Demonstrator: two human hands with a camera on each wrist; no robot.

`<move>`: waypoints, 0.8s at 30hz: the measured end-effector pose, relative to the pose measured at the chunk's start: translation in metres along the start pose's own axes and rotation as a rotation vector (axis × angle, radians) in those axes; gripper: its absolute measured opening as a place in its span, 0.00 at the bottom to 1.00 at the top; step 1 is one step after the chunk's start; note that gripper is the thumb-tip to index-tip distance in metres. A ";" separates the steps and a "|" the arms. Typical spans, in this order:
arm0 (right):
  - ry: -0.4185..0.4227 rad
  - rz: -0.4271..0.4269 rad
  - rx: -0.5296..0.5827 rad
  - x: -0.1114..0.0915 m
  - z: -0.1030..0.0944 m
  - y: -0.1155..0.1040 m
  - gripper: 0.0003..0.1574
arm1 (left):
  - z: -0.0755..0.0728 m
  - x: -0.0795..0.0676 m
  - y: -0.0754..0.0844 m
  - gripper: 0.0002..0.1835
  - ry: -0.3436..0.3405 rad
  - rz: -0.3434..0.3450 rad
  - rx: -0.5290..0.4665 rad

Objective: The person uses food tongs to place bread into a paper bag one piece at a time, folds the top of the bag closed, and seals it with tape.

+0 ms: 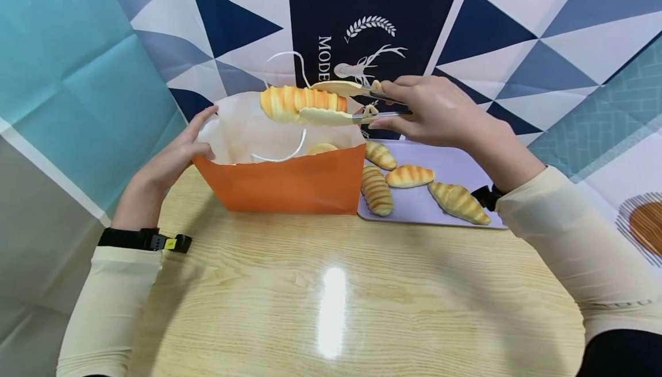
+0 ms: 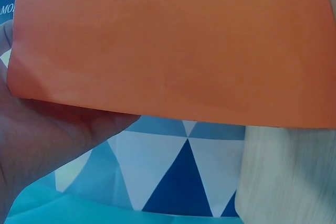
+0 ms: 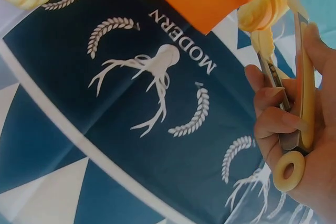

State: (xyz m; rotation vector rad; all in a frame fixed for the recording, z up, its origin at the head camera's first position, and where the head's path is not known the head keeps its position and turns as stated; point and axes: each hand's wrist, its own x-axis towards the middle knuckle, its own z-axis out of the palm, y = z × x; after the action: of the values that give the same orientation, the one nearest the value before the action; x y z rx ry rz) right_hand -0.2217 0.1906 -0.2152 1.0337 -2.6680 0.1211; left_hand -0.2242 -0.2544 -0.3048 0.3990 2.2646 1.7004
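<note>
My right hand point(image 1: 429, 107) grips a pair of tongs point(image 3: 304, 87) with cream-coloured tips and a ring at the handle end. Between the tips is a ridged golden bread roll point(image 1: 297, 101), held level above the mouth of an orange paper bag point(image 1: 289, 184). The bag stands open, its white inside and white cord handles showing. At its left end, my left hand point(image 1: 173, 150) holds the rim, fingers and thumb over the edge. In the left wrist view the bag's orange side point(image 2: 178, 45) hides part of that hand. Something pale yellow point(image 1: 322, 148) shows inside the bag, mostly hidden.
Right of the bag, a lilac tray point(image 1: 414, 150) carries several breads, among them a striped roll point(image 1: 376, 190) and a croissant-shaped one point(image 1: 457, 202). The wooden table point(image 1: 258, 285) extends in front. A patterned cloth point(image 1: 248, 26) hangs behind.
</note>
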 end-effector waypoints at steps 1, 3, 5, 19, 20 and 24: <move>0.001 -0.009 0.001 0.002 0.001 -0.002 0.44 | 0.000 0.000 0.000 0.49 -0.002 0.002 -0.003; 0.008 -0.031 0.003 0.007 0.004 -0.005 0.42 | 0.000 0.001 0.000 0.49 -0.003 -0.001 -0.007; 0.014 -0.049 0.007 0.011 0.008 -0.008 0.42 | -0.001 0.001 0.000 0.49 0.000 -0.006 -0.008; -0.057 -0.067 0.042 0.033 0.023 -0.020 0.47 | -0.002 0.002 -0.001 0.49 -0.011 0.013 -0.024; -0.061 -0.066 0.043 0.034 0.023 -0.020 0.48 | -0.002 0.002 -0.001 0.49 -0.010 0.012 -0.022; -0.070 -0.056 0.041 0.036 0.024 -0.022 0.50 | -0.004 0.001 -0.002 0.49 -0.009 0.014 -0.023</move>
State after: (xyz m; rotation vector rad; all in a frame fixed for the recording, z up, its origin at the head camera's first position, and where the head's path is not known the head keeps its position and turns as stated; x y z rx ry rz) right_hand -0.2382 0.1470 -0.2285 1.1444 -2.7063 0.1318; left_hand -0.2269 -0.2574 -0.3054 0.4177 2.2391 1.7263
